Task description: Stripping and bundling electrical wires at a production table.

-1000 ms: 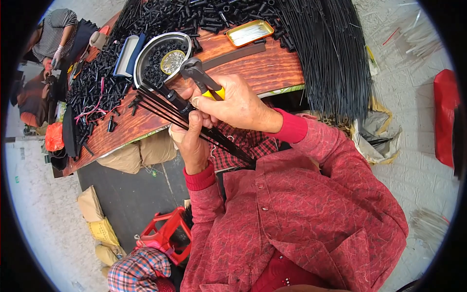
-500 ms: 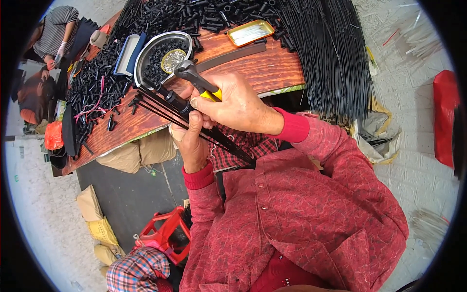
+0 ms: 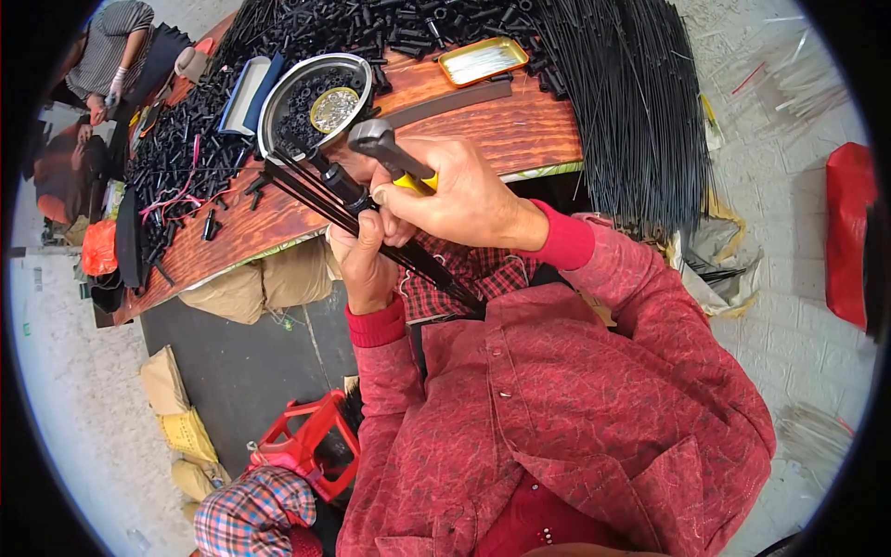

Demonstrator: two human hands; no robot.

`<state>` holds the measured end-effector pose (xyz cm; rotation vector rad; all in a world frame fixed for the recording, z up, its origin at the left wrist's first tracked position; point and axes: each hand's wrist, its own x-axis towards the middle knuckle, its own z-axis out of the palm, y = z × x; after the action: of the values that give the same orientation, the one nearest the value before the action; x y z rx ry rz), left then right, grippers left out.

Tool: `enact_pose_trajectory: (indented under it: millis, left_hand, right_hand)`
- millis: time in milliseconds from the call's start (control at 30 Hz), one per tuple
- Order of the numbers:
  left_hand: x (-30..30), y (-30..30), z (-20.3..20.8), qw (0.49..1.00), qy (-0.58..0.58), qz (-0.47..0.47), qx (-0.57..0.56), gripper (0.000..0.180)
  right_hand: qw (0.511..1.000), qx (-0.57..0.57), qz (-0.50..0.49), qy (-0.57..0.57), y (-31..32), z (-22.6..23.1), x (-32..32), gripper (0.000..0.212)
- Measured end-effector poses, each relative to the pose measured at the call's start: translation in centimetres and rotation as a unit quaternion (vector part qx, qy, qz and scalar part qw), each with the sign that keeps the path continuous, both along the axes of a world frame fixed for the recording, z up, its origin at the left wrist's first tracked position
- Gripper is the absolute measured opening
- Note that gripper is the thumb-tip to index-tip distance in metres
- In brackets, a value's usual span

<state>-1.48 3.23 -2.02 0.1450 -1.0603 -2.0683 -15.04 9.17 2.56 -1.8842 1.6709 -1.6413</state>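
My left hand (image 3: 369, 269) is closed round a bundle of thin black rods (image 3: 306, 200), which runs slantwise down to my lap. A black tubular fitting (image 3: 343, 186) with stepped rings sticks out just above my left fingers. In my right hand (image 3: 469, 195) is a pair of pliers (image 3: 379, 142) with a dark metal head and yellow handles. The pliers' head points up and left, apart from the fitting. My right fingertips meet the left ones beside the fitting; their exact grip there is hidden.
On the wooden table (image 3: 538, 130) stand a metal basin (image 3: 269, 144) of black rings, a yellow tin (image 3: 334, 110) of small metal parts and a yellow tray (image 3: 483, 61). Black tubes (image 3: 186, 158) lie heaped. Long rods (image 3: 631, 121) overhang the right. A co-worker (image 3: 111, 46) sits far left; a red stool (image 3: 311, 441), lower left.
The pliers' head has shifted slightly right and turned a little, with my right hand. My left hand keeps its hold on the rods. The whole view has moved slightly.
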Motion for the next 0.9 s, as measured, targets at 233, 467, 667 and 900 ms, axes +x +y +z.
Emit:
enact_pose_trajectory:
  millis: [233, 467, 667, 900]
  left_hand:
    - [0.0, -0.1, -0.2, 1.000, 0.003, 0.005, -0.012, 0.062]
    - [0.1, -0.1, -0.4, 1.000, -0.003, 0.012, -0.019, 0.060]
    - [0.0, 0.1, -0.1, 0.999, -0.018, 0.030, -0.033, 0.059]
    - [0.0, 0.0, -0.1, 0.999, 0.012, 0.039, -0.031, 0.056]
  right_hand:
    - [0.908, 0.144, 0.113, -0.378, 0.4, -0.4, 1.0, 0.007]
    - [0.884, 0.139, 0.150, -0.421, 0.9, -0.2, 0.7, 0.010]
    - [0.883, 0.150, 0.146, -0.420, 0.9, -0.2, 0.8, 0.010]
    - [0.920, 0.091, 0.118, -0.362, 1.2, -0.5, 0.7, 0.007]
